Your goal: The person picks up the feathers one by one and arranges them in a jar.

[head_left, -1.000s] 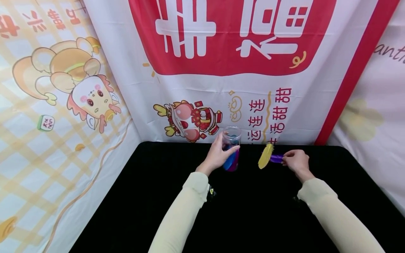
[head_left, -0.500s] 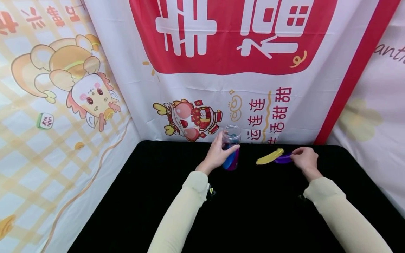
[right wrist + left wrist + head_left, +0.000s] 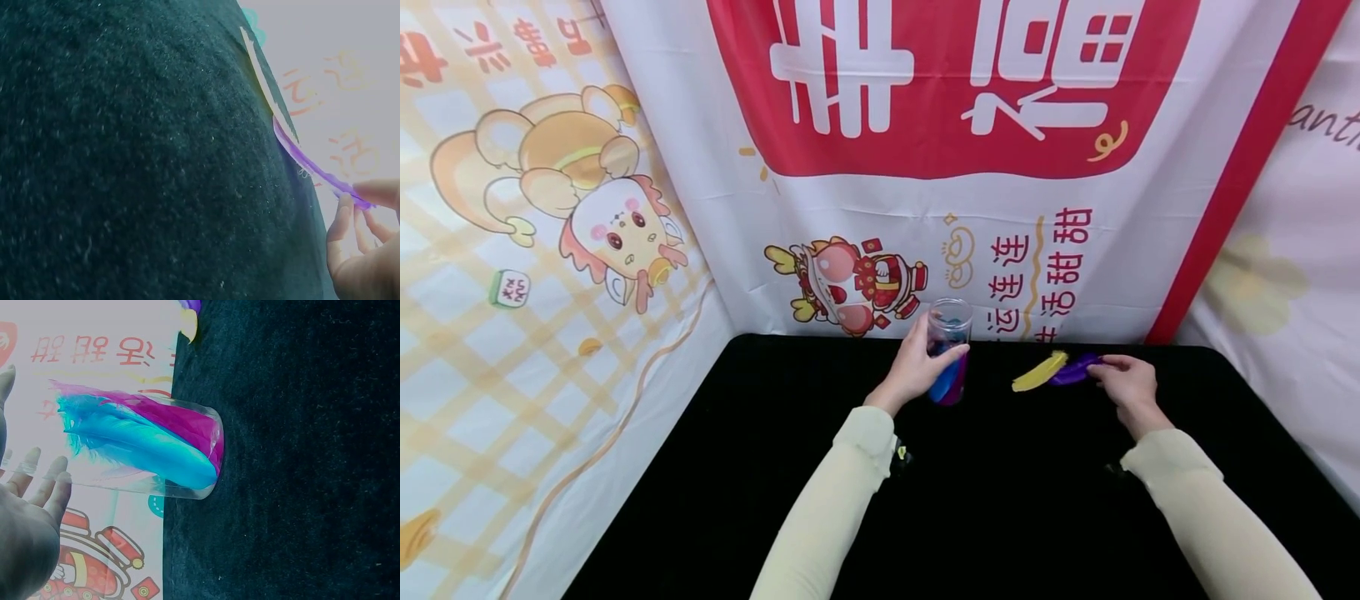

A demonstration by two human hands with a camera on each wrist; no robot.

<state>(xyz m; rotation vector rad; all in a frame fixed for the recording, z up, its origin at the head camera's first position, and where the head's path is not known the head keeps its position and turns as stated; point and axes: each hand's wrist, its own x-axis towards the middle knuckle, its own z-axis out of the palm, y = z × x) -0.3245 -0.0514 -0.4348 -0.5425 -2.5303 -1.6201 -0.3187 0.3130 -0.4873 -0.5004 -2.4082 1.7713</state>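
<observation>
My left hand grips a clear glass-like cup standing near the back of the table. In the left wrist view, a blue feather and a magenta feather lean inside the cup. The thumb and fingers of my right hand pinch one end of a purple feather. A yellow feather lies on the table just left of it, and the two touch or overlap. In the right wrist view, the purple feather runs from my fingertips toward the yellow one.
A black cloth-covered table spreads below both hands. Behind it hangs a white and red printed banner, close to the cup and feathers. A patterned cloth hangs along the left side.
My right hand has moved right with the purple feather. The yellow feather has turned from steep to slanted and now lies lower. My left hand and the cup stay in place.
</observation>
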